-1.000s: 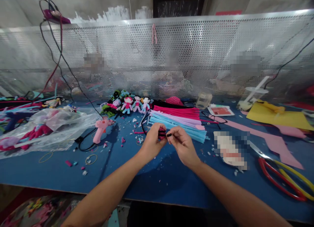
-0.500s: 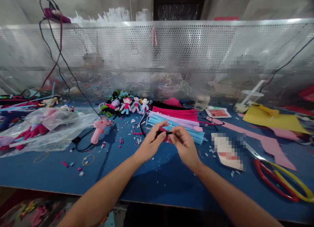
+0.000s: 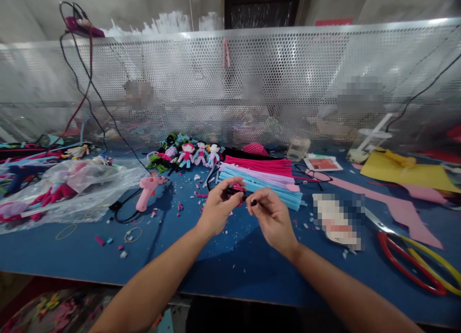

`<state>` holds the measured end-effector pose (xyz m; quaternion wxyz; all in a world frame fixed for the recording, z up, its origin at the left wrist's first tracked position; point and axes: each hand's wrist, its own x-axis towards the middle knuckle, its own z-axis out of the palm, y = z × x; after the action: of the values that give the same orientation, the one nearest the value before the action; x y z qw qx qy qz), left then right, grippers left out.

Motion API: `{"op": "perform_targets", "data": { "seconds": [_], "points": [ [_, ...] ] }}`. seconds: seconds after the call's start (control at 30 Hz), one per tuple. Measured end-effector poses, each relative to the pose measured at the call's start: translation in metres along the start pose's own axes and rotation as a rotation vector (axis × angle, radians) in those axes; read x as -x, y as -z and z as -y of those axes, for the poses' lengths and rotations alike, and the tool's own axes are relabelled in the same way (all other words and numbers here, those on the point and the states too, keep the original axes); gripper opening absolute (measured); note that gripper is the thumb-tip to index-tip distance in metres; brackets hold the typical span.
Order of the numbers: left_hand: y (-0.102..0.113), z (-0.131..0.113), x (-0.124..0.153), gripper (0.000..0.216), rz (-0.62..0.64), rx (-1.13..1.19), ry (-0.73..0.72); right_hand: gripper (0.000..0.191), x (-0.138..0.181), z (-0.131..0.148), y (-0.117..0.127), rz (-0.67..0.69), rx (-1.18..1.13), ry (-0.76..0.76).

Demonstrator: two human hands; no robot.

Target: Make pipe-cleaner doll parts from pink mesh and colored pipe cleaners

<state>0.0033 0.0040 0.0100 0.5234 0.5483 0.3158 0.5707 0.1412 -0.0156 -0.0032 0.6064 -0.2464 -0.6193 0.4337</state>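
My left hand (image 3: 218,208) is closed around a small magenta and black fuzzy piece (image 3: 237,188), which looks bent from pipe cleaner. Its lower part is hidden by my fingers. Just to the right, my right hand (image 3: 273,220) has thumb and fingertips pinched together, with a small black bit (image 3: 254,203) showing at the tips. A narrow gap separates the two hands. Right behind them lies a bundle of pipe cleaners in light blue (image 3: 281,194), lilac and magenta (image 3: 262,166).
A pink glue gun (image 3: 147,191) stands to the left, beside a clear plastic bag (image 3: 108,184). Small dolls (image 3: 187,155) sit at the back. On the right are large scissors (image 3: 410,256), pink felt (image 3: 399,213), yellow felt (image 3: 406,172) and a lidded cup (image 3: 367,143). Scraps dot the blue table (image 3: 216,270).
My hands have drawn slightly apart; the black strip that spanned them no longer does. More of the magenta piece shows in my left hand. The view has shifted slightly.
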Motion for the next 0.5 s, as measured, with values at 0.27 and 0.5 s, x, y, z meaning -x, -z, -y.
{"op": "perform_targets", "data": {
  "seconds": [0.27, 0.5],
  "points": [
    [-0.003, 0.002, 0.005, 0.028, 0.037, -0.127, -0.016, 0.01, -0.004, 0.004, 0.001, 0.086, 0.312, 0.119],
    [-0.004, 0.005, 0.011, 0.048, 0.095, 0.098, 0.038, 0.008, -0.008, 0.005, 0.0, 0.049, 0.299, 0.14]
  ]
}}
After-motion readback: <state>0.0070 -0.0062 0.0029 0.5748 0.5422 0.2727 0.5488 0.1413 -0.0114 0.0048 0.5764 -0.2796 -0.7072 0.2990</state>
